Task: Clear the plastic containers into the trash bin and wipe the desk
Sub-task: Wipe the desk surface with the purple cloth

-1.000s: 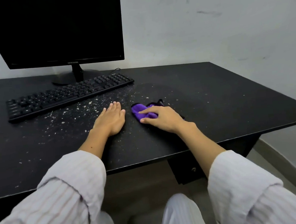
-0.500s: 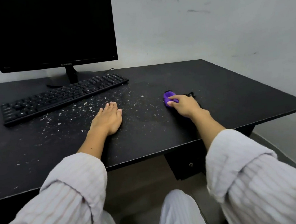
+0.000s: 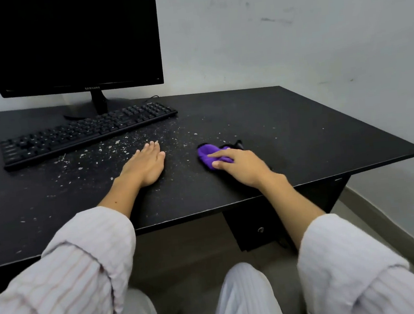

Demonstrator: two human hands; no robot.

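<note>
The black desk (image 3: 299, 127) is speckled with pale crumbs (image 3: 117, 142), mostly in front of the keyboard and around my left hand. My left hand (image 3: 145, 166) lies flat on the desk, palm down with straight fingers, and holds nothing. To its right, my right hand (image 3: 242, 166) grips a bunched purple cloth (image 3: 207, 153) between index finger and thumb and presses it to the desk. A black part of the cloth shows behind the hand. No plastic container or trash bin is in view.
A black keyboard (image 3: 84, 133) lies at the back left, in front of a dark monitor (image 3: 68, 41) on its stand. A pale wall runs behind and to the right of the desk. Below the front edge sits a dark drawer unit (image 3: 255, 228). My knees are under the edge.
My right hand slid the purple cloth to the right across the desk, then back left toward my left hand. The left hand stayed flat in place.
</note>
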